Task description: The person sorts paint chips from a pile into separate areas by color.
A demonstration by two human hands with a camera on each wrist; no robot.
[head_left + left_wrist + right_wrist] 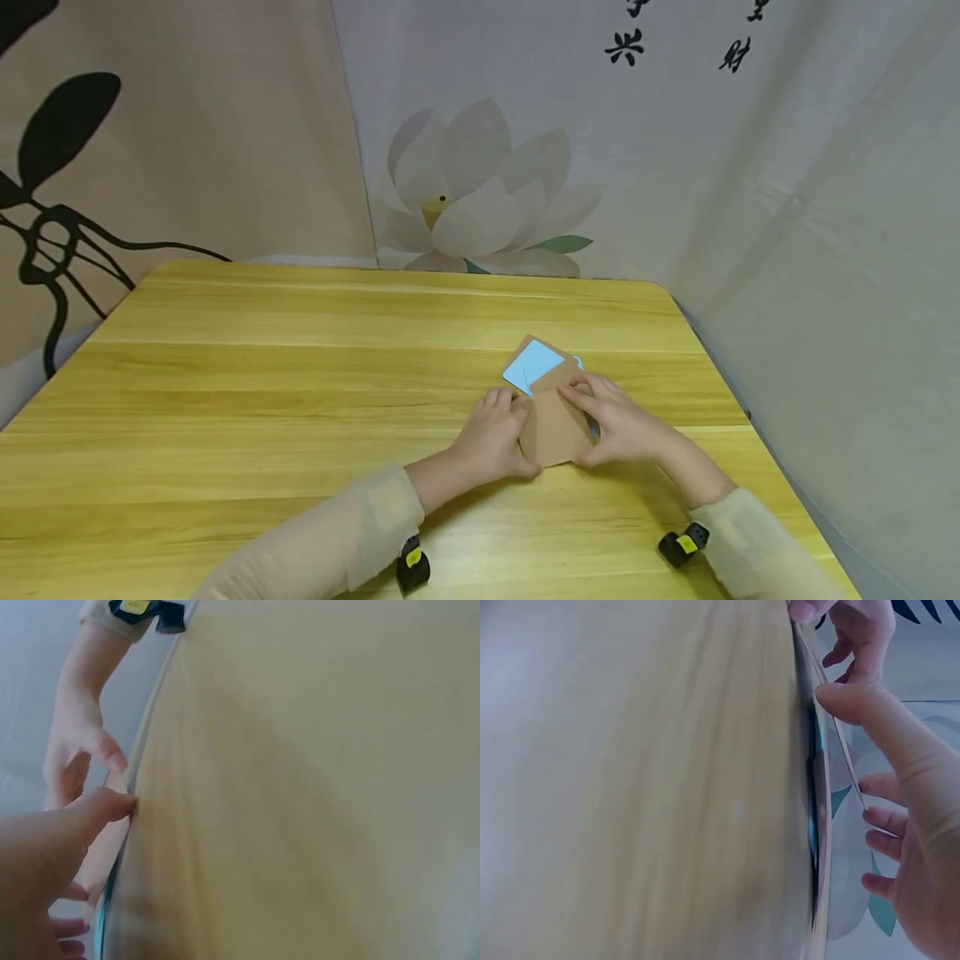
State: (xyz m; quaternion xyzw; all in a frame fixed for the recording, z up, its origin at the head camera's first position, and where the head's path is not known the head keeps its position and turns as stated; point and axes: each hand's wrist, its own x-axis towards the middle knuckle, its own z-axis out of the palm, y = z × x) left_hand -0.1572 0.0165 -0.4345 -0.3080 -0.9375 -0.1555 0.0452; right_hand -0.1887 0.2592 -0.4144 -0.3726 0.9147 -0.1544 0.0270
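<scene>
A thin square brown card point(557, 429) is held between both hands, tilted a little up from what lies beneath it. My left hand point(486, 437) grips its left side, the thumb at the lower left corner and the fingers near the upper left. On the opposite side my right hand point(618, 425) holds it, thumb low and index finger at the upper edge. Behind it, more brown card and a light blue piece point(534, 364) with rounded corners show. In the right wrist view the card point(847, 761) appears edge-on above another brown sheet point(822, 825).
The pieces lie right of the middle on a wood-grain table point(262, 400). A curtain point(480, 183) with a printed lotus hangs along the far edge, and pale cloth point(847, 250) hangs on the right. Each wrist carries a small black camera point(684, 543).
</scene>
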